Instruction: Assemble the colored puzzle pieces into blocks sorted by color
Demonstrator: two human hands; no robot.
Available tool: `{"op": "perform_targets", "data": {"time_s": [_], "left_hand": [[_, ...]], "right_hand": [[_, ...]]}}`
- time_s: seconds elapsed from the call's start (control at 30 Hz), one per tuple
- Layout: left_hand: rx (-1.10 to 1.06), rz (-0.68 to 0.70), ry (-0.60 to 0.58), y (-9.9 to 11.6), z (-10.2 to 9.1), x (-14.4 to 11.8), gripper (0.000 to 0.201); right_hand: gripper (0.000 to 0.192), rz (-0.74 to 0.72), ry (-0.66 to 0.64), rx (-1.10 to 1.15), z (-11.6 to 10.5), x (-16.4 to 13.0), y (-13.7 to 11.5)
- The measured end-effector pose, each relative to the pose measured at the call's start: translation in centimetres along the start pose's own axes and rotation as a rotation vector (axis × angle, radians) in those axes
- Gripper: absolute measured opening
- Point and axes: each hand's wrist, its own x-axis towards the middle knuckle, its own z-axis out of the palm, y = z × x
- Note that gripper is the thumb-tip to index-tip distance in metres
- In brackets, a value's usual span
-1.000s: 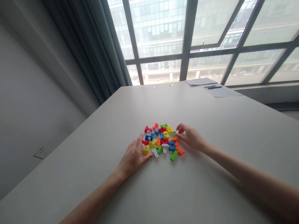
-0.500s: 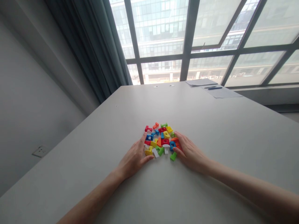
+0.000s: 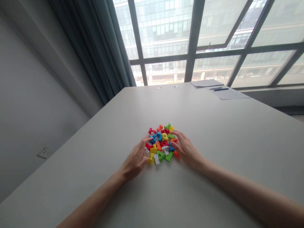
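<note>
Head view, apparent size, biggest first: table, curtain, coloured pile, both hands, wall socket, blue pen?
1. Table
2. Curtain
3. Left hand, right hand, coloured pile: too alike to rank
4. Wall socket
5. Blue pen

Blocks [image 3: 163,143] bar my way between left hand [image 3: 135,158] and right hand [image 3: 188,152]; beyond, the tabletop [image 3: 152,104] leaves me room.

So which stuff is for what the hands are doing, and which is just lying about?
For the job:
colourful plastic pieces
left hand and right hand, at either side of them

Just lying about:
paper sheets
dark pen
</note>
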Motion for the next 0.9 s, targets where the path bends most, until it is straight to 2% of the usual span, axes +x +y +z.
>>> {"op": "perform_targets", "data": {"time_s": [0.07, 0.17, 0.3, 0.47, 0.57, 0.73, 0.9], "left_hand": [[0.002, 0.01, 0.003, 0.0, -0.1, 0.0, 0.078], [0.055, 0.04, 0.004, 0.2, 0.0, 0.0, 0.07], [0.221, 0.114, -0.009, 1.1, 0.7, 0.0, 0.077], [0.352, 0.132, -0.049, 1.8, 1.8, 0.2, 0.074], [0.38, 0.067, -0.002, 1.2, 2.1, 0.1, 0.079], [0.397, 0.019, 0.055, -0.7, 1.6, -0.3, 0.08], [0.458, -0.001, 0.083, -4.0, -0.6, -0.9, 0.08]], "right_hand": [[0.045, 0.04, 0.054, 0.057, -0.4, 0.5, 1.1], [0.048, 0.077, 0.108, 0.136, -0.7, 1.7, 2.7], [0.052, 0.119, 0.054, 0.196, -0.5, 4.5, 3.4], [0.048, 0.133, -0.023, 0.166, 0.8, 7.4, 1.6], [0.045, 0.142, -0.004, 0.15, 1.9, 7.8, 0.2], [0.04, 0.181, 0.047, 0.122, 3.6, 7.8, -1.7], [0.036, 0.229, 0.061, 0.144, 6.3, 9.8, -4.8]]}}
